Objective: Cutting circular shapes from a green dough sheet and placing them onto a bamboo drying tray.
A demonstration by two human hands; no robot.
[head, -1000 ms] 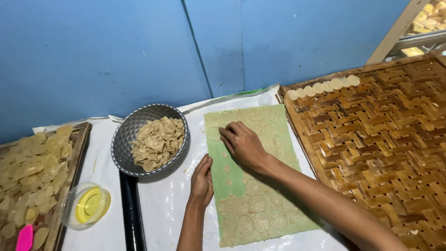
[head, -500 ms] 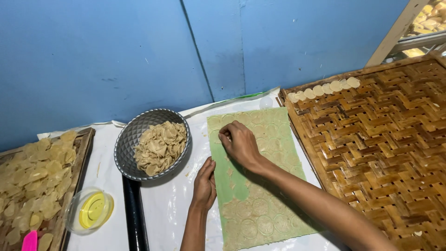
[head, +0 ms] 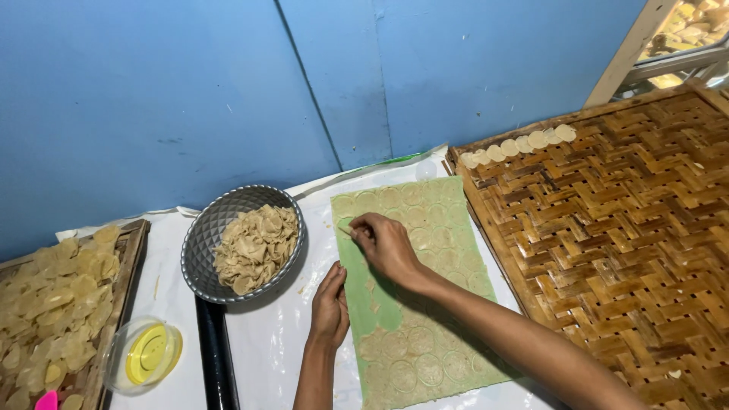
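— From where I stand, both forearms come in from the lower edge of the frame, bare all the way down. No sleeves show.

— Gloves?

— None. The left hand (head: 331, 305) and the right hand (head: 387, 244) are uncovered, near the middle of the frame. I see no watch, ring or bracelet on either wrist.

— Nails?

— Too small to tell.

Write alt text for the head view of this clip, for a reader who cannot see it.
A person's right hand pinches at a thin dough sheet stamped with circles on a green mat, while the left hand rests flat on the mat's left edge. A grey metal bowl of dough scraps sits left; a woven bamboo tray with a row of pale dough discs lies right.
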